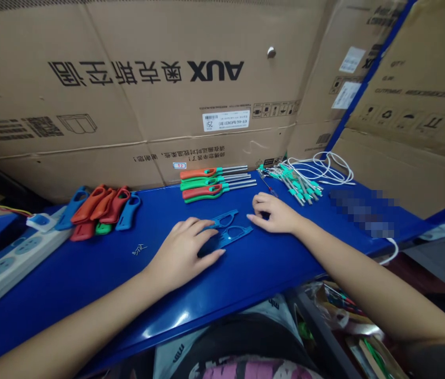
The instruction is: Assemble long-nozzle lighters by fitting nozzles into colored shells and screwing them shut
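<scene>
Two blue plastic handle halves (235, 231) lie on the blue table (206, 284) between my hands. My left hand (186, 250) is over their left ends, its fingers apart and thumb stretched out; the fingertips hide part of the pieces. To the right of the pieces, my right hand (273, 212) rests with its fingers curled and a gap between thumb and forefinger, nothing visible in it. Beyond it lies a pile of metal rods with green ends (299, 181). Assembled orange, green and red lighters (202, 184) lie behind the blue halves.
Red, orange, blue and green handle shells (101, 208) are heaped at the left, beside a white power strip (17, 258). Small screws (139, 249) lie near my left hand. A coiled white cable (325, 168) is at the back right. Cardboard (147, 105) walls the rear.
</scene>
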The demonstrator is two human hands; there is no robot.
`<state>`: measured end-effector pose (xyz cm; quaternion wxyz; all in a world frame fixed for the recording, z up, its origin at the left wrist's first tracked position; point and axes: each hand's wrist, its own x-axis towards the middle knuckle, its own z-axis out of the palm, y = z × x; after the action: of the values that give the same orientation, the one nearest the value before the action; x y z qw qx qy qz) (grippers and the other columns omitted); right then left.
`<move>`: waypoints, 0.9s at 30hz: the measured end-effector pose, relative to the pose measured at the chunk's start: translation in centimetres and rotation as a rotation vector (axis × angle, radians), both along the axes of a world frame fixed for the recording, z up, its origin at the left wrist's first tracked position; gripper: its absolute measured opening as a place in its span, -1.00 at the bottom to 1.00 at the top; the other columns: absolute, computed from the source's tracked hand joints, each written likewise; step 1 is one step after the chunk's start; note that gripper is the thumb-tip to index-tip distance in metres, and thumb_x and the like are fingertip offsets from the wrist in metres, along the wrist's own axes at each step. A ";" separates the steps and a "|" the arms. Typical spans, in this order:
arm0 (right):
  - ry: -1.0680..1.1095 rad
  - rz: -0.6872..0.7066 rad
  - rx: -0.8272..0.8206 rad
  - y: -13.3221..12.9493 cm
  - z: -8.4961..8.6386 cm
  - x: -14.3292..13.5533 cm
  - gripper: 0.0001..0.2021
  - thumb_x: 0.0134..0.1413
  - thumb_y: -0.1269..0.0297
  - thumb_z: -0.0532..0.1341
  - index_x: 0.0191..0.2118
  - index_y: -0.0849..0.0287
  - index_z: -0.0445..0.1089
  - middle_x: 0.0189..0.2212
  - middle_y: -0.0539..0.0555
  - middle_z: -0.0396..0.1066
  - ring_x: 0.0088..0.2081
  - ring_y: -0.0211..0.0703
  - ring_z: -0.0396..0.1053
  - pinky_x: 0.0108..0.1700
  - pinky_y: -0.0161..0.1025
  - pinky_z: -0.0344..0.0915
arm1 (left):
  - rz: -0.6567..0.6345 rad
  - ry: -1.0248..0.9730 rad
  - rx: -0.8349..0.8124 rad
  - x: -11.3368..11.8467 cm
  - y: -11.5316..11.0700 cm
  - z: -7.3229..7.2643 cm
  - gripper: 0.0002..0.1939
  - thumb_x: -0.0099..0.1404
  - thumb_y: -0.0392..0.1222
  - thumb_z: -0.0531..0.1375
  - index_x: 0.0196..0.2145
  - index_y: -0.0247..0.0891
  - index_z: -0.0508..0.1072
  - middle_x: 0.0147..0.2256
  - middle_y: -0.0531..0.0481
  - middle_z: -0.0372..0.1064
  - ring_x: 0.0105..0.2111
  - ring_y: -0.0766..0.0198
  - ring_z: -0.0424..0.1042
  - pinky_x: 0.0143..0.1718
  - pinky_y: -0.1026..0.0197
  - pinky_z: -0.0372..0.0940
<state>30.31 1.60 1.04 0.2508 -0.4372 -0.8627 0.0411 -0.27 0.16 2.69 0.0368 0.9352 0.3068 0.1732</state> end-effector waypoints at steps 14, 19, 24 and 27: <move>-0.092 -1.031 -0.027 1.0 -0.1 8.2 -0.87 -0.03 0.28 0.22 -0.32 0.16 0.45 -0.30 0.22 0.46 -0.24 0.11 0.41 -0.23 -0.07 0.31 | -0.001 -0.019 0.012 -0.9 0.3 -1.7 -0.70 0.42 0.00 0.18 -0.04 -0.20 0.53 0.05 -0.15 0.47 0.02 -0.01 0.43 0.03 -0.11 0.37; -0.098 -1.058 -0.056 1.1 -0.2 8.5 -0.83 -0.03 0.23 0.23 -0.29 0.14 0.45 -0.29 0.21 0.47 -0.22 0.14 0.42 -0.25 -0.06 0.31 | -0.001 -0.098 -0.069 -0.8 0.3 -1.8 -0.76 0.42 -0.05 0.17 -0.06 -0.20 0.52 -0.02 -0.11 0.50 -0.02 0.05 0.46 0.03 -0.05 0.40; -0.099 -1.078 -0.056 1.2 -0.4 9.0 -0.78 -0.07 0.21 0.27 -0.25 0.14 0.45 -0.25 0.22 0.45 -0.18 0.13 0.39 -0.20 -0.04 0.32 | -0.006 -0.131 -0.110 -0.8 0.5 -2.1 -0.75 0.43 -0.05 0.16 -0.05 -0.19 0.51 -0.01 -0.11 0.49 0.01 0.05 0.45 0.04 -0.05 0.42; -0.101 -1.084 -0.059 1.3 -0.6 8.9 -0.78 -0.07 0.18 0.28 -0.27 0.16 0.46 -0.22 0.25 0.43 -0.14 0.17 0.37 -0.17 0.00 0.32 | -0.020 -0.138 -0.136 -0.9 0.7 -2.2 -0.74 0.43 -0.05 0.16 -0.04 -0.21 0.50 0.00 -0.12 0.48 0.03 0.05 0.45 0.07 -0.04 0.41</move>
<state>39.21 2.87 0.40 0.1818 -0.8275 -0.5234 -0.0912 -1.12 0.88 0.54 0.1229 0.9194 0.3053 0.2155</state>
